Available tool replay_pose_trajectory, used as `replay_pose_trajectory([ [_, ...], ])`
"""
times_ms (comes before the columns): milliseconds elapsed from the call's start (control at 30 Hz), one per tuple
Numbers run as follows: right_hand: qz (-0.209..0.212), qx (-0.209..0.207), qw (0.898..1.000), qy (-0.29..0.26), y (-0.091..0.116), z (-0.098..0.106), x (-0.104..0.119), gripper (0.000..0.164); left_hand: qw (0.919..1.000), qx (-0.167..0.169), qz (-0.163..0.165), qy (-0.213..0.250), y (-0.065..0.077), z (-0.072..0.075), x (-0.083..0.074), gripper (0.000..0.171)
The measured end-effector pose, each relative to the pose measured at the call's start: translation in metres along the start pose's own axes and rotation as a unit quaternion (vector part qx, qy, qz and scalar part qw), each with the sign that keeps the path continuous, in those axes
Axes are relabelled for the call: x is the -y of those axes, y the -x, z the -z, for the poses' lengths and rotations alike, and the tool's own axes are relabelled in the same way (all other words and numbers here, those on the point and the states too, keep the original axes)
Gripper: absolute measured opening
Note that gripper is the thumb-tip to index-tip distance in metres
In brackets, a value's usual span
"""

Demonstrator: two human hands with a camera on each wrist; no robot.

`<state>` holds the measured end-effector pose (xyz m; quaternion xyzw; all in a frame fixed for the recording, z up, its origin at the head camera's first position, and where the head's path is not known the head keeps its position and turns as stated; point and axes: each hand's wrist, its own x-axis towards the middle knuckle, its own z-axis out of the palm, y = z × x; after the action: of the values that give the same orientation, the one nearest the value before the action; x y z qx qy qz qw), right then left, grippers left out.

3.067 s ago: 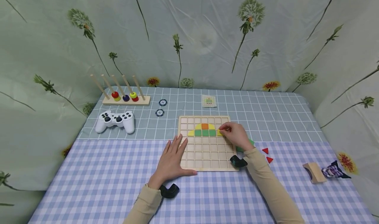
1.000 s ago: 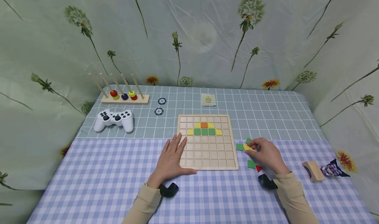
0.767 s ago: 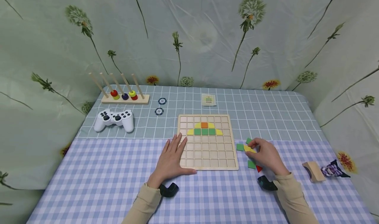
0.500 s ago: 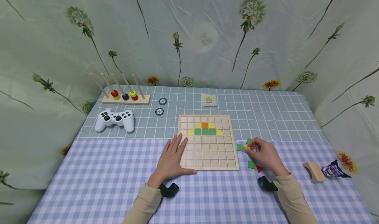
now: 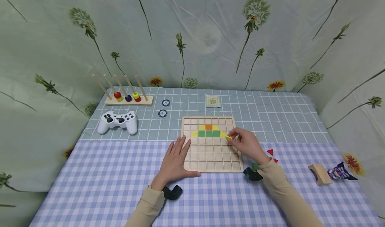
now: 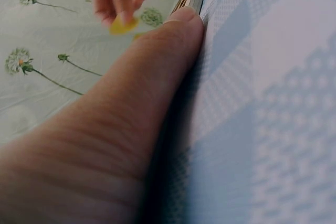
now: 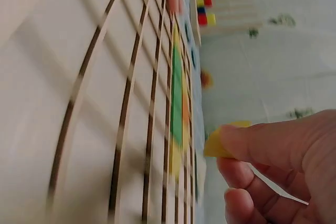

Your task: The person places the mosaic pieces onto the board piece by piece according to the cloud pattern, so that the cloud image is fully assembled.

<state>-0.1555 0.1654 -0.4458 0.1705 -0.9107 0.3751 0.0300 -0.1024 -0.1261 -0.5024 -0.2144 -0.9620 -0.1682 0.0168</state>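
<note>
A wooden grid board [image 5: 210, 157] lies in front of me. Set in it are a row of green tiles [image 5: 209, 133] with yellow corner tiles [image 5: 194, 134] at its ends, and an orange tile [image 5: 208, 127] above between two more yellow ones. My left hand [image 5: 174, 163] rests with spread fingers over the board's left edge, thumb along the near edge. Between thumb and fingertips, my right hand [image 5: 248, 145] pinches a yellow tile [image 5: 229, 137] just above the board, beside the row's right end. The right wrist view shows this yellow tile [image 7: 214, 145] tilted and clear of the grid.
Right of the board lie a green tile [image 5: 255, 166] and red triangles [image 5: 270, 152], partly hidden by my arm. Behind it is a pattern card [image 5: 212, 101]. A game controller [image 5: 117, 122], peg stand [image 5: 129, 101], two chips [image 5: 162, 113] and an arched wooden block [image 5: 319, 174] stand farther out.
My right hand left the yellow tile at the row's right end, went right to the loose tiles, picked up another yellow tile and carried it back left over the board. My left hand stayed.
</note>
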Motion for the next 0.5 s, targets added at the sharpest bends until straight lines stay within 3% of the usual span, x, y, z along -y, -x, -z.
replay_pose_trajectory([
  [267,-0.001,0.035,0.999,-0.015,-0.028,-0.039,0.032,0.011,1.0000,0.002,-0.002,-0.003,-0.001,-0.001,-0.002,0.125],
  [500,-0.010,0.063,0.998,-0.024,-0.044,-0.068,0.043,0.007,0.9999,-0.007,-0.009,-0.013,0.000,0.001,0.000,0.124],
])
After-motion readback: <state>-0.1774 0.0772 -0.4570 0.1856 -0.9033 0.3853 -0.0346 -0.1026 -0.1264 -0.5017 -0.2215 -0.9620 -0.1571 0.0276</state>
